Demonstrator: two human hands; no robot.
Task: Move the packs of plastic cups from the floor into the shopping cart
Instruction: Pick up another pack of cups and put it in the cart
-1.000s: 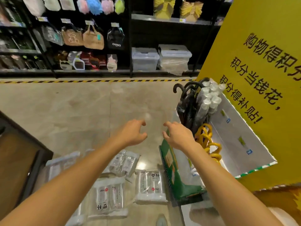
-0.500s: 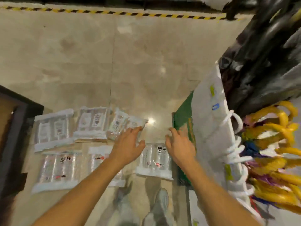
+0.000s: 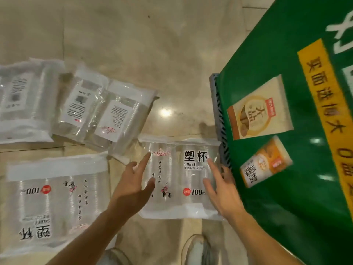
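Several clear packs of plastic cups lie flat on the beige floor. The nearest pack (image 3: pixel 179 176), printed with black characters and "100", lies between my hands. My left hand (image 3: pixel 133 186) is at its left edge with fingers spread and straight, fingertips over the wrap. My right hand (image 3: pixel 219 188) is at its right edge, fingers straight on the wrap. Neither hand grips it. A second pack (image 3: pixel 57 203) lies to the left, a third (image 3: pixel 103 113) behind it, and a fourth (image 3: pixel 21 104) at the far left. No shopping cart is in view.
A large green printed panel (image 3: pixel 298 131) with yellow strip and product pictures fills the right side, close to my right hand. My shoes (image 3: pixel 198 249) show at the bottom edge. Bare floor tiles (image 3: pixel 152 35) stretch beyond the packs.
The view has dropped much closer to the floor. Both hands have come down from mid-air onto the two sides of the nearest pack.
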